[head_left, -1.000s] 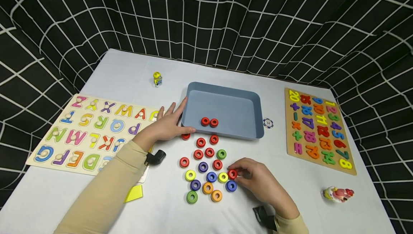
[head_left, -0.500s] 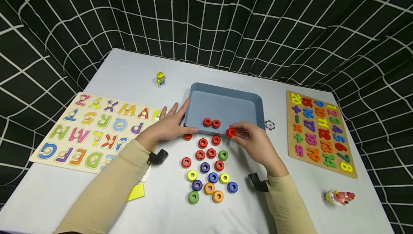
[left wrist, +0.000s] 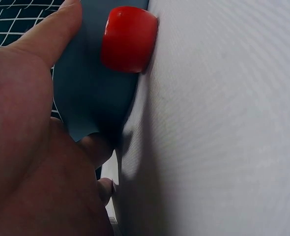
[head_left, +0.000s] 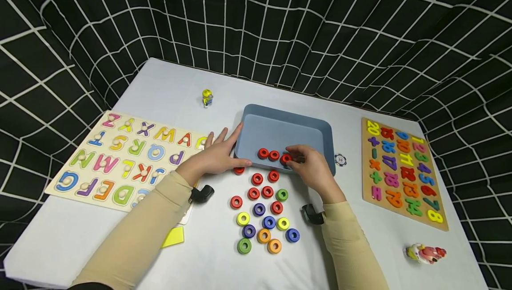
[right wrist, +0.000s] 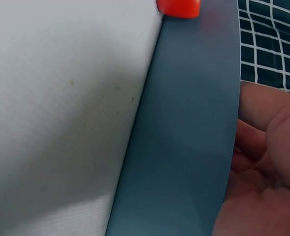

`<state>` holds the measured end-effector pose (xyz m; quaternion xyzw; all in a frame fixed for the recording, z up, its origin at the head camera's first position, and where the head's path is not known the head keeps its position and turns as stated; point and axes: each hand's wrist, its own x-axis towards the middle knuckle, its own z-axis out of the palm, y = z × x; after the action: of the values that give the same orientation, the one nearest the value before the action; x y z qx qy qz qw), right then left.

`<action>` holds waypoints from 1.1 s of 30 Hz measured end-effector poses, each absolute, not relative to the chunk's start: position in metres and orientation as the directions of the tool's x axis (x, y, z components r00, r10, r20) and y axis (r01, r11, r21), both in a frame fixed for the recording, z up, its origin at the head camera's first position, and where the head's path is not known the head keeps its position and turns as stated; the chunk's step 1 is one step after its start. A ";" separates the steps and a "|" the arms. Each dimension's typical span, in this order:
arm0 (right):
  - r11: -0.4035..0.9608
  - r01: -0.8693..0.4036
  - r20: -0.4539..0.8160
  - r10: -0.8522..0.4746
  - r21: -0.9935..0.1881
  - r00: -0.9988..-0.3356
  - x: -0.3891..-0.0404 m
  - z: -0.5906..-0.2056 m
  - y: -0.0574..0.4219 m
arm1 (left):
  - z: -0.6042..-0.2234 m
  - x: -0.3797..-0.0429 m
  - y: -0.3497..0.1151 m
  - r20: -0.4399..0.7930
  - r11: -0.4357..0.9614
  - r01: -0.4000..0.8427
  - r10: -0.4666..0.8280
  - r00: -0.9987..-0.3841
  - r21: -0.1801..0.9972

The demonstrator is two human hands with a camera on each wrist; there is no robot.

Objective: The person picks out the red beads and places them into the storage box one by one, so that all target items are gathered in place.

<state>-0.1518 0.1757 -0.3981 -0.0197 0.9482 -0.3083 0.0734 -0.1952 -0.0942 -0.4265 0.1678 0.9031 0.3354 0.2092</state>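
Note:
A blue-grey tray (head_left: 284,130) lies in the middle of the table, two red rings (head_left: 268,154) side by side along its near wall. Over that wall reaches my right hand (head_left: 314,168), pinching a third red ring (head_left: 286,159) inside the tray, right beside the others. Its fingertips are hidden behind the tray wall (right wrist: 184,118) in the right wrist view. My left hand (head_left: 218,154) rests against the tray's left near corner with fingers spread and straight. Just below its thumb, a red ring (left wrist: 129,39) sits on the cloth against the tray's outer wall.
Loose red, yellow, green, blue, purple and orange rings (head_left: 264,236) lie in front of the tray. A letter board (head_left: 132,161) is at left, a number board (head_left: 404,172) at right. A poker chip (head_left: 341,160), a minion figure (head_left: 207,98) and a bird-like figure (head_left: 425,253) stand about.
My right hand has carried a red ring from the near right of the loose rings up over the near wall into the tray. The left hand has stayed at the tray corner.

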 end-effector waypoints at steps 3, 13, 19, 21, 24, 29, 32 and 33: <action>0.798 -0.002 -0.103 -0.080 -0.603 -0.991 -0.149 -0.398 0.177 | -0.426 -0.195 -0.094 -0.266 0.717 0.159 0.442 -0.857 0.679; 0.737 -0.088 0.009 -0.111 -0.671 -0.994 -0.122 -0.377 0.168 | -0.423 -0.193 -0.095 -0.275 0.721 0.150 0.436 -0.857 0.676; 0.778 -0.153 0.014 -0.183 -0.610 -0.983 -0.097 -0.375 0.157 | -0.423 -0.194 -0.094 -0.275 0.723 0.155 0.439 -0.855 0.673; 0.815 -0.179 0.011 -0.207 -0.551 -0.978 -0.093 -0.379 0.152 | -0.424 -0.194 -0.094 -0.274 0.728 0.157 0.436 -0.857 0.668; 0.866 -0.223 0.022 -0.239 -0.447 -0.971 -0.092 -0.386 0.145 | -0.425 -0.194 -0.095 -0.272 0.729 0.158 0.434 -0.859 0.666; 0.900 -0.283 0.052 -0.283 -0.332 -0.958 -0.091 -0.391 0.139 | -0.424 -0.193 -0.094 -0.269 0.725 0.160 0.438 -0.858 0.670; 0.902 -0.296 0.066 -0.290 -0.316 -0.955 -0.089 -0.391 0.139 | -0.425 -0.193 -0.094 -0.268 0.723 0.161 0.440 -0.857 0.672; 0.900 -0.298 0.071 -0.291 -0.319 -0.954 -0.088 -0.391 0.139 | -0.425 -0.193 -0.094 -0.270 0.724 0.161 0.440 -0.857 0.670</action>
<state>-0.0880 0.1391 -0.3908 -0.1511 0.9745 -0.1656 -0.0108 -0.1932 -0.0941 -0.4248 0.1659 0.9045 0.3321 0.2099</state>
